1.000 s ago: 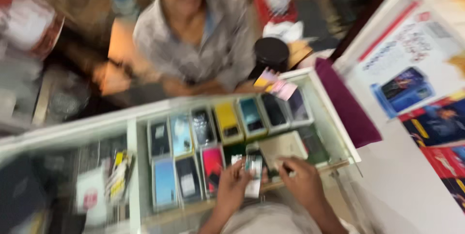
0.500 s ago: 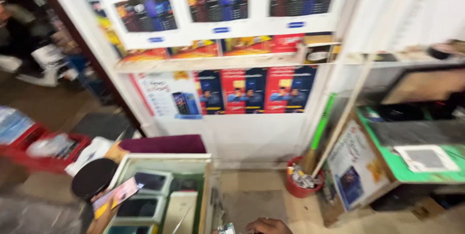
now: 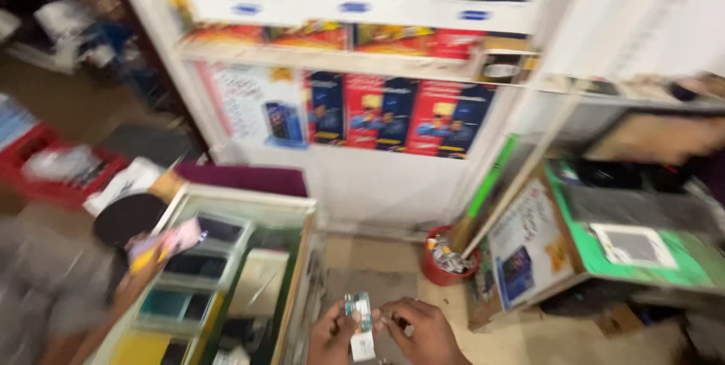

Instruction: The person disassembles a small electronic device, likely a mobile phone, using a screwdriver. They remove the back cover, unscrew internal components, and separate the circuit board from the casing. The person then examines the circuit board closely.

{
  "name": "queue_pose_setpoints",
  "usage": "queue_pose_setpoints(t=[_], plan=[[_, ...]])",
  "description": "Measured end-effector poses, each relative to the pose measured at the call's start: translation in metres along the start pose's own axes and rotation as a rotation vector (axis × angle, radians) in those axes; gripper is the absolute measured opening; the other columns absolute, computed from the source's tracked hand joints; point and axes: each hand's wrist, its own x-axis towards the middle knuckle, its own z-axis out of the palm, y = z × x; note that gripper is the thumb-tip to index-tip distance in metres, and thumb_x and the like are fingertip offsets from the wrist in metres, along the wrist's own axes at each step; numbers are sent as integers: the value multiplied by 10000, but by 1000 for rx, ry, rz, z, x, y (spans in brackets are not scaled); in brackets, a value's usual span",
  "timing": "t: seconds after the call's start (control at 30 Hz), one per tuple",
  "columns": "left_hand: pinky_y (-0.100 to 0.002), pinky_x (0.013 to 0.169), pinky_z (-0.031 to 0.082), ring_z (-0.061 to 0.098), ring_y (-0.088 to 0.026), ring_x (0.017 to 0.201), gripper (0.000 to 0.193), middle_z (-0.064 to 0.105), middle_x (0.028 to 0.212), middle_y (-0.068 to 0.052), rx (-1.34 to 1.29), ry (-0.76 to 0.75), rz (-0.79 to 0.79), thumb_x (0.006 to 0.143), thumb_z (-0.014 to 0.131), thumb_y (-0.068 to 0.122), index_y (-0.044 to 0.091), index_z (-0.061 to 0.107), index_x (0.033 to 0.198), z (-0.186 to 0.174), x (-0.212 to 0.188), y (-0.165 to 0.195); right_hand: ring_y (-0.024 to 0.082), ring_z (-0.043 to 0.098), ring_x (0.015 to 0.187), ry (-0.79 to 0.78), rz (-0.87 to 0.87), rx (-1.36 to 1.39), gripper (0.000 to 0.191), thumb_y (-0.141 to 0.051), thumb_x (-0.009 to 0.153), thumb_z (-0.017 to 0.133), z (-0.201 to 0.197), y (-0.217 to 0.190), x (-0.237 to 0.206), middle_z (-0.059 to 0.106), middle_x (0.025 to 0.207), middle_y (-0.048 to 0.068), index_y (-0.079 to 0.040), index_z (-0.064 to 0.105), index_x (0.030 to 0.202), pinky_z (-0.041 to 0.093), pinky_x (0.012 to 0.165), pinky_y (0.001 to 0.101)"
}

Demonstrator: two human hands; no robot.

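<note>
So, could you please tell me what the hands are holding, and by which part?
Both hands, left hand and right hand, pinch a small flat packet between them by its side edges; the blur hides what kind it is.

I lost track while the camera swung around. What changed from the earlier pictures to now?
The view turned from the glass counter to the poster wall. Both hands, left hand and right hand, are back in view, still holding the small packet.

Both your hands sit low at frame bottom, close together. L hand (image 3: 332, 335) fingers curled, pinching; R hand (image 3: 419, 331) knuckles up, fingertips meeting the L's. Wrists cut off by edge.
</note>
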Motion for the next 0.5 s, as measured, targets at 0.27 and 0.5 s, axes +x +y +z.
queue_pose_setpoints(t=[0.27, 0.5], plan=[[-321, 700, 620, 778, -219, 839, 283, 792, 1070, -206, -66, 286, 426, 994, 602, 122, -57, 620, 1212, -85, -80, 25, 131, 725, 645, -301, -119, 110, 193, -79, 799, 802, 103, -24, 26, 762, 816, 60, -69, 769, 989, 578, 607, 272], [-313, 700, 631, 763, -178, 811, 245, 785, 1042, -168, -255, 586, 457, 1002, 602, 116, -9, 618, 1212, -129, -161, 22, 197, 692, 710, -611, -121, 361, 289, -196, 846, 795, 190, -35, 26, 762, 755, 103, -32, 795, 1084, 567, 701, 309]])
